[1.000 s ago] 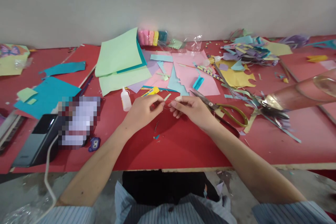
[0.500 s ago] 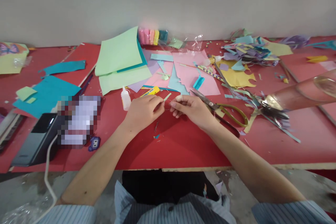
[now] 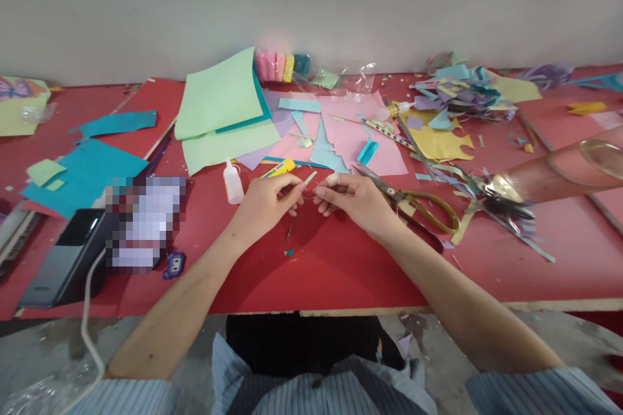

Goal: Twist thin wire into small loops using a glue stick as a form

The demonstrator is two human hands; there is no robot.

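Observation:
My left hand [image 3: 270, 202] pinches a small pale green paper strip [image 3: 310, 177] between thumb and index finger. A thin, pale loop [image 3: 311, 198], too fine to make out well, spans the gap between both hands. My right hand [image 3: 354, 200] has its thumb and index finger pressed together at the loop's right side, with a light wrap on one fingertip. Just left of my left hand stands a white glue bottle [image 3: 233, 183], and a yellow glue stick [image 3: 280, 168] lies behind it. Scissors with olive handles [image 3: 406, 198] rest right beside my right hand.
Green sheets [image 3: 219, 94] and pink paper [image 3: 360, 130] lie behind the hands. A phone [image 3: 63, 259] with a white cable is at the left. Paper scraps [image 3: 462, 91] are heaped at the back right; a clear bottle-like object [image 3: 559, 168] lies at the right.
The fingers of my left hand have shifted slightly, with more fingertips showing under the thumb. My right hand is nearly still, and the view has moved a little.

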